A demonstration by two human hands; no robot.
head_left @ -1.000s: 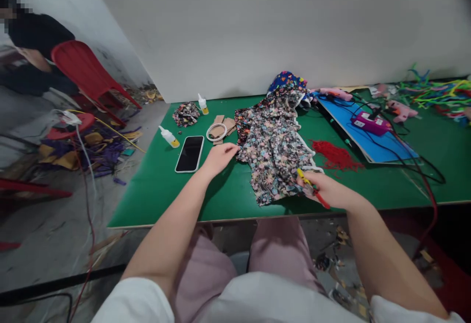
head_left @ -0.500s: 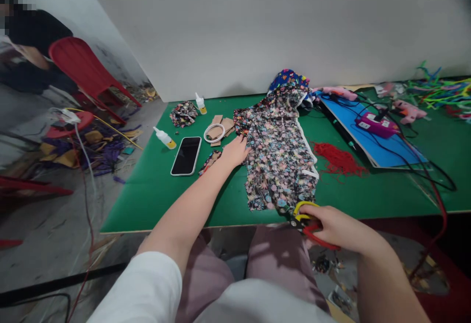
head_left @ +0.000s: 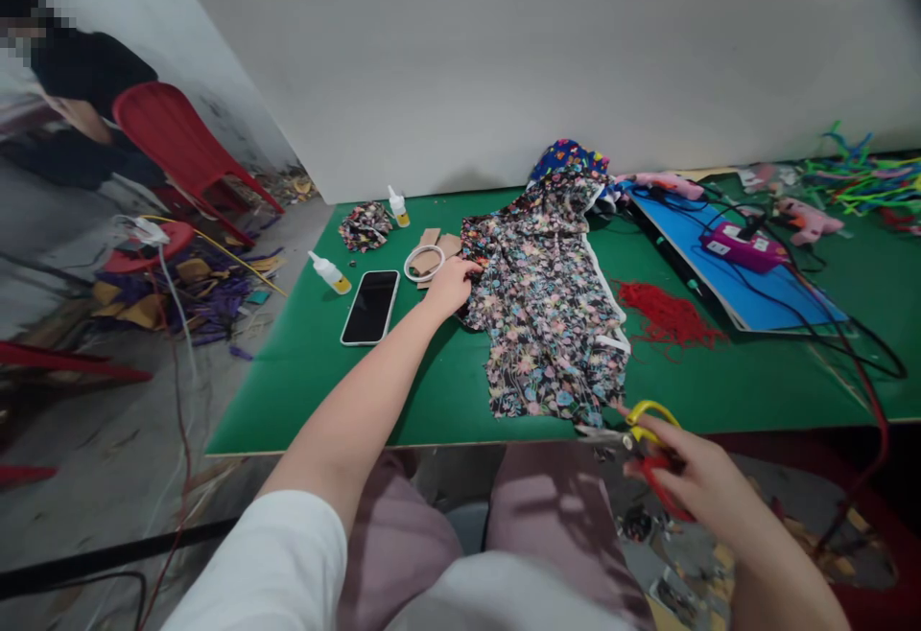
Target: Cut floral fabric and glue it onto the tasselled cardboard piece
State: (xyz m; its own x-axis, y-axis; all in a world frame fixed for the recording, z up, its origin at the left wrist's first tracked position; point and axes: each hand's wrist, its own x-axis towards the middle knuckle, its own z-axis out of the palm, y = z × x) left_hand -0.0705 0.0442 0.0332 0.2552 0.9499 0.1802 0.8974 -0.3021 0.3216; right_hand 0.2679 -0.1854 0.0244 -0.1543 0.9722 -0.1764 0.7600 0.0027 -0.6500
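A long piece of dark floral fabric [head_left: 545,310] lies across the green table [head_left: 323,372]. My left hand [head_left: 450,283] rests on its left edge, fingers curled and pinching the cloth. My right hand [head_left: 691,480] is below the table's front edge, closed round scissors [head_left: 637,432] with a yellow and a red handle. The blades point left, just off the fabric's near right corner.
Left of the fabric lie a black phone [head_left: 370,305], a white ring [head_left: 423,262] on cardboard pieces, two glue bottles [head_left: 330,271] and a floral scrap [head_left: 365,224]. Red thread [head_left: 666,313], a blue board [head_left: 748,276], glue guns and cables fill the right. A person sits far left.
My right hand with the scissors has moved from the fabric's near edge down past the table edge and to the right. My left hand shifted along the fabric's left edge.
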